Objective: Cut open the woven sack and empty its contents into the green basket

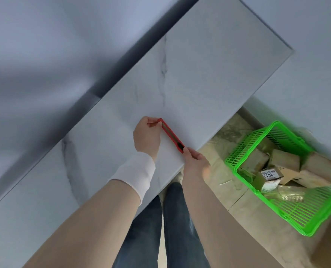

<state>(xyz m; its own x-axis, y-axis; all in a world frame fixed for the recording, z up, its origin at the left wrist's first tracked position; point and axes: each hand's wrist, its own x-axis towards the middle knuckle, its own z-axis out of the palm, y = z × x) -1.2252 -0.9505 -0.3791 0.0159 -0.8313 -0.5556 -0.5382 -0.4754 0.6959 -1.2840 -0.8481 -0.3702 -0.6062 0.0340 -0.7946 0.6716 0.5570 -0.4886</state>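
A red utility knife (171, 135) is held over the white marble tabletop (199, 78) between both hands. My left hand (146, 136) pinches its far end with thumb and fingertips. My right hand (196, 163) pinches the near end by the table's edge. The green basket (288, 209) stands on the floor to the right, with several brown parcels (284, 161) and a box labelled 7012 (270, 176) inside. No woven sack is in view.
A wall (44, 45) runs along the table's far side, and another wall rises behind the basket. My legs in dark jeans (172, 219) stand at the table's near edge. Beige floor tiles (228, 192) lie between me and the basket.
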